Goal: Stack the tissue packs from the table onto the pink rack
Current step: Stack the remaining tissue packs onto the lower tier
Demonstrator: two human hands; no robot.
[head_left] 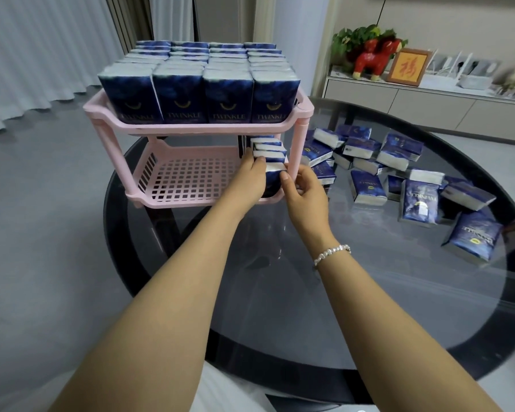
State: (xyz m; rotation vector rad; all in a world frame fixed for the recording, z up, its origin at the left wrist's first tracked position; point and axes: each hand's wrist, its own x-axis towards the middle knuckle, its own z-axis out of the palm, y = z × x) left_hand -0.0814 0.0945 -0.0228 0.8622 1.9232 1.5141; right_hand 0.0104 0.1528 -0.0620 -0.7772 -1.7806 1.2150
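Pack gripped by both hands, left, right, fingers curled round it, rack lower shelf, right end

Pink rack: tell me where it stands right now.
The pink rack stands at the glass table's far left edge in the head view, loose tissue packs to its right.

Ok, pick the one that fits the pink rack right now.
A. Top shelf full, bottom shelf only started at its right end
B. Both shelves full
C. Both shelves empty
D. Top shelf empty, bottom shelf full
A: the pink rack has a packed top shelf, while below only a short row of tissue packs stands at the right end, held by the left hand and right hand.
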